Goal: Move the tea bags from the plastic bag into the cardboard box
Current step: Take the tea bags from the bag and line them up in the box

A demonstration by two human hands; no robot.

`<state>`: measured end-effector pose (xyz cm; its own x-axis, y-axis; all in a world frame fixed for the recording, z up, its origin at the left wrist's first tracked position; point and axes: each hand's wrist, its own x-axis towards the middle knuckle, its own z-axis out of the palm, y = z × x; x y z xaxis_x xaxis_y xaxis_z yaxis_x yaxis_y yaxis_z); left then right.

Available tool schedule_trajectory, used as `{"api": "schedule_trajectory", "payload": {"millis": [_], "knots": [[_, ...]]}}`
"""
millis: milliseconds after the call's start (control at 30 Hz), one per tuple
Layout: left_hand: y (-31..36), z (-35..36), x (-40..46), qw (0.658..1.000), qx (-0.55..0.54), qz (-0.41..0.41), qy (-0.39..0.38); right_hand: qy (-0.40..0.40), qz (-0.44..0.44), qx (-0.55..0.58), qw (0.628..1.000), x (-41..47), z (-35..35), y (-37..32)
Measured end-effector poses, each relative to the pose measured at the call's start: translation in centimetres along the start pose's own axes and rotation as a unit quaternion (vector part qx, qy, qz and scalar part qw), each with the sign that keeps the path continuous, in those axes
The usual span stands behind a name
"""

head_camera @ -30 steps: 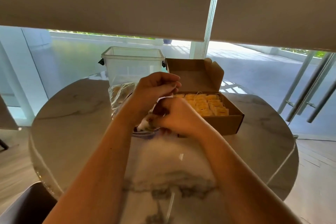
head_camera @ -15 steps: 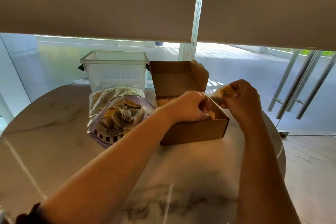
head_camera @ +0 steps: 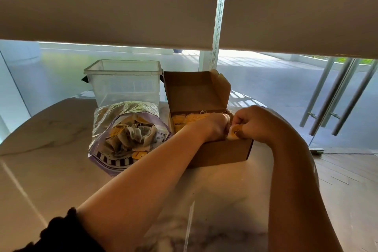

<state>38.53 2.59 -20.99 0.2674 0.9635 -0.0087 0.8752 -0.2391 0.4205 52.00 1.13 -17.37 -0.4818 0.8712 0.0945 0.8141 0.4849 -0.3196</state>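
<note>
Both hands meet over the front right corner of the open cardboard box (head_camera: 223,150): the left hand (head_camera: 214,127) and right hand (head_camera: 252,124) pinch one tea bag (head_camera: 233,132) between them. Yellow-tagged tea bags (head_camera: 188,119) fill the box. Just left, the plastic bag (head_camera: 114,141) gapes on the marble tabletop (head_camera: 51,149), a clear tub (head_camera: 122,82) behind.

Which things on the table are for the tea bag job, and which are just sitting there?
For the job: plastic bag, cardboard box, tea bag held by the left hand and right hand.
Just sitting there: clear plastic tub.
</note>
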Motion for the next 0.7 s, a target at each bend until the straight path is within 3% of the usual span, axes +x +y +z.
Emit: {"api": "schedule_trajectory", "payload": {"millis": [267,433,567,700], "knots": [[-1.5,-1.4,-1.9,0.993,-0.116,0.026,-0.007,-0.091,0.030,-0.078,0.992,1.7,-0.2,0.1],[-1.9,-2.3,-2.6,0.986,-0.164,0.010,0.000,-0.044,0.013,-0.034,0.998,2.8,1.6,0.7],[-2.4,-2.9,-3.1,0.983,-0.159,0.028,0.086,0.031,0.007,0.015,0.999,2.4,1.8,1.2],[-2.8,-4.1,-5.1,0.954,-0.192,0.048,0.225,0.114,0.021,0.079,0.990,2.0,1.7,1.5]]}}
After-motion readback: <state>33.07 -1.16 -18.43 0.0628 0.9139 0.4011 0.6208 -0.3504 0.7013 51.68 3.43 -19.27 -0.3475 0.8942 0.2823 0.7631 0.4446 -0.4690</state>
